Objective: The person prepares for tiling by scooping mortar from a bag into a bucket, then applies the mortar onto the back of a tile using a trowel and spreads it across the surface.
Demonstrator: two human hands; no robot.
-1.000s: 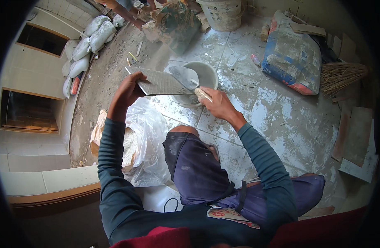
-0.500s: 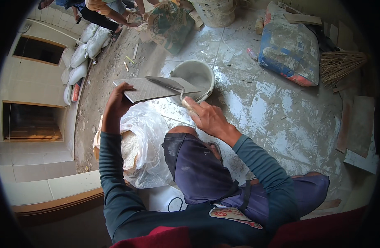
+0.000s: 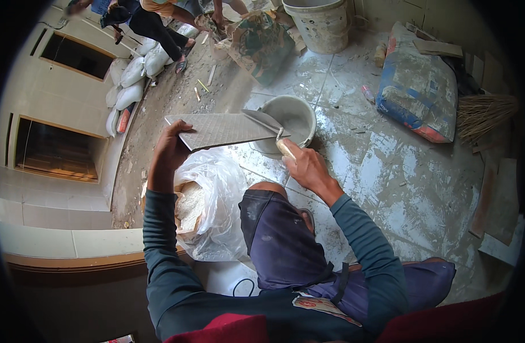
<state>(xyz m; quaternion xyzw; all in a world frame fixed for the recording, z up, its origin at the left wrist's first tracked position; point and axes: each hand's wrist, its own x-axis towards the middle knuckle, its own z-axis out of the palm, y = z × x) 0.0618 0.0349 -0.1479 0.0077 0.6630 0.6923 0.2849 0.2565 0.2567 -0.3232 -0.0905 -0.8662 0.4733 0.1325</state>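
Just left of centre, over the near side of a grey plastic bucket [image 3: 291, 102], a ribbed grey tile [image 3: 214, 131] is held out flat-ish, ribbed face up. Left hand [image 3: 169, 143] closed on its left end, thumb on top. Right hand [image 3: 308, 167] wrapped round the wooden handle of a pointing trowel [image 3: 264, 120], blade over the tile's right end; blade contact with the tile can't be confirmed. Bucket holds grey stuff, probably mortar or cement paste; its level is hard to read.

Step in hand looks like trowel work on the tile's ribbed face. Next move likely calls for a firm left grip, tile kept steady above the bucket, blade at a low angle. Load on blade: can't tell.

Near left, under the tile, an open clear plastic bag [image 3: 225, 226] with whitish granular material [image 3: 190, 206]. Far right, a blue-and-grey sack [image 3: 416, 91] beside a stick broom [image 3: 486, 114].
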